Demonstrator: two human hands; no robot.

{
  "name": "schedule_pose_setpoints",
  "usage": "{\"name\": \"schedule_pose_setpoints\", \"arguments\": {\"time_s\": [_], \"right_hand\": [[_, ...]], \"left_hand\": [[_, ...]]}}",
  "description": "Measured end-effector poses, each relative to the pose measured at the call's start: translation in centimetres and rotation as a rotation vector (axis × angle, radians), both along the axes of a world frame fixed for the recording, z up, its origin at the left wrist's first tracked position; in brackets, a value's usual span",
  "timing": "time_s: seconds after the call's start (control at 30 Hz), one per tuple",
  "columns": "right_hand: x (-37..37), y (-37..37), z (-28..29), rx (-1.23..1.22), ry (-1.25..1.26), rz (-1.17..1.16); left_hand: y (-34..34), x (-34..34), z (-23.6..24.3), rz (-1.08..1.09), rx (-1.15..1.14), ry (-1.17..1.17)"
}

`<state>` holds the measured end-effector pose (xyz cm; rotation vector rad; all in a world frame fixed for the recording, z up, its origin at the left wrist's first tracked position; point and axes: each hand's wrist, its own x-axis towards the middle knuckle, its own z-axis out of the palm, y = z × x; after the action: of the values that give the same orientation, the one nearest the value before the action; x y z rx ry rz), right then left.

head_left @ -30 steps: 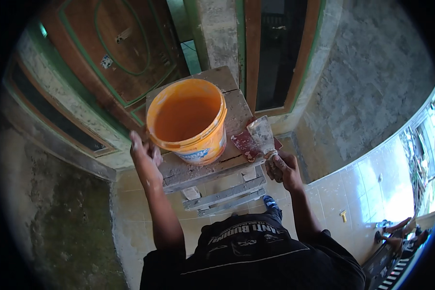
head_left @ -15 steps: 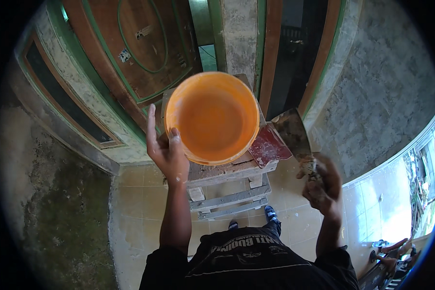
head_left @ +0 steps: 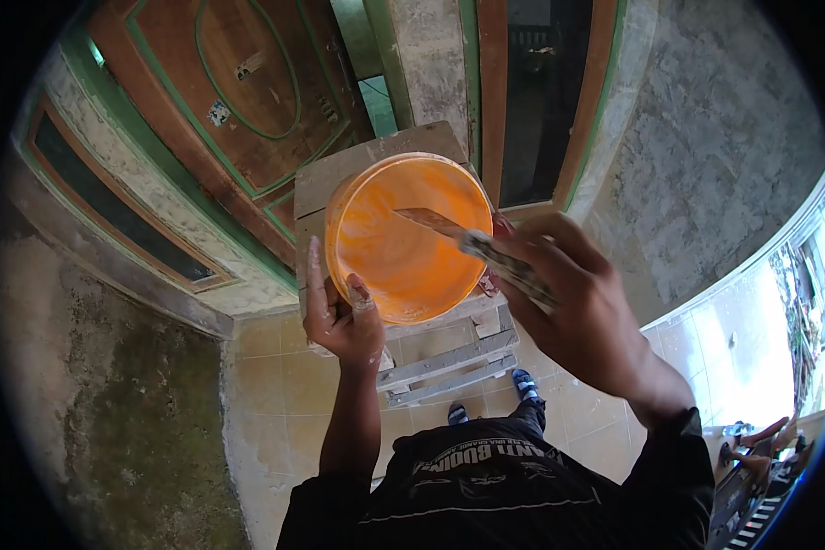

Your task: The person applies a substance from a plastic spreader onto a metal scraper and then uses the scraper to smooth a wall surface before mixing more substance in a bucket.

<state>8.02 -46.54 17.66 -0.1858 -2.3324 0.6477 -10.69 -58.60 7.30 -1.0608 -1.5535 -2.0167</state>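
My left hand holds an orange plastic bucket by its near left rim, thumb over the edge and forefinger stretched up along the outside. The bucket is tilted so that its inside faces me, with pale, whitish smears on the orange wall. My right hand is wrapped round the handle of a scraper. Its wide metal blade, seen almost edge-on, reaches into the bucket. Whether the blade touches the wall, I cannot tell. Whitish residue coats my left fingers.
Behind and below the bucket stands a wooden bench. A dark red piece on it is mostly hidden. A carved wooden door with green trim stands beyond, and a rough grey wall rises on the right.
The scraper has swung from the right of the bucket into its opening. My left hand and the bucket have shifted slightly right and down, and more of the bench top shows.
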Motion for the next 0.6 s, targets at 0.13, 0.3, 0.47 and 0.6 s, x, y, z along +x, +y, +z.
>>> {"name": "schedule_pose_setpoints", "arguments": {"time_s": [0.13,0.3,0.47,0.6], "right_hand": [[-3.5,1.1,-1.4,0.137,-0.015,-0.009],[-8.0,2.3,-3.5,0.495,-0.094,0.032],[-8.8,2.7,-4.4,0.659,-0.018,-0.003],[-8.4,2.8,-4.7,0.435,-0.266,-0.055]], "left_hand": [[1.4,0.5,-0.5,-0.059,0.061,0.054],[0.9,0.8,0.0,-0.042,-0.001,0.078],[0.6,1.1,-0.3,-0.093,-0.073,0.031],[0.8,1.2,0.4,-0.091,-0.06,0.045]]}}
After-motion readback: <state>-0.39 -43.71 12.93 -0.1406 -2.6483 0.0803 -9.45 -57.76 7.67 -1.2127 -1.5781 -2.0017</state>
